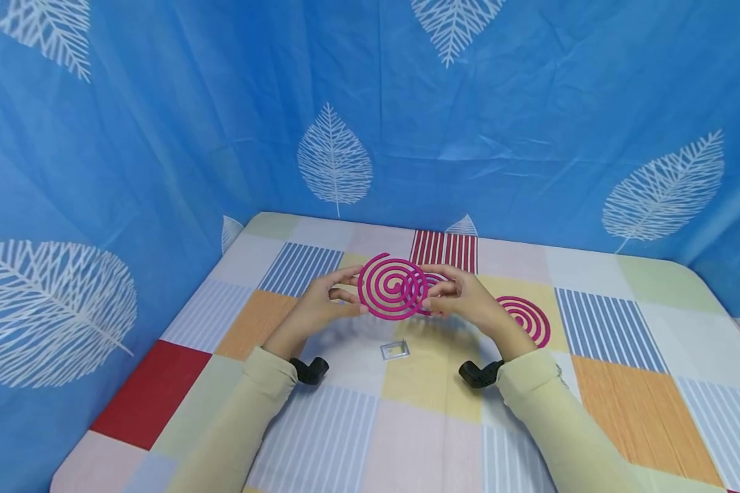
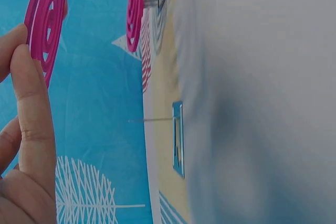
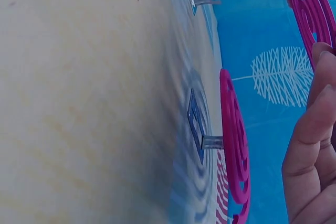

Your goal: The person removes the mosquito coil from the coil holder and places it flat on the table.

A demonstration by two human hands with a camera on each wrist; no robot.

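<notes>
A pink mosquito coil (image 1: 397,287) is held up above the table, flat face towards the head camera. My left hand (image 1: 329,299) pinches its left edge between thumb and fingers, while my right hand (image 1: 462,296) pinches the right edge. Beneath them a small metal coil stand (image 1: 396,357) lies on the cloth; its thin prong points up in the left wrist view. Beyond the right hand, a second pink coil (image 3: 230,156) sits raised on its own metal stand (image 3: 196,124), partly hidden in the head view. Another pink coil (image 1: 519,320) is right of the right forearm, partly covered by it.
A patchwork-patterned cloth (image 1: 321,418) covers the table. Behind and to the left hangs a blue sheet (image 1: 222,123) with white leaf prints. One more metal piece with an upright tab (image 3: 193,1) shows in the right wrist view. Each wrist wears a black camera (image 1: 311,370).
</notes>
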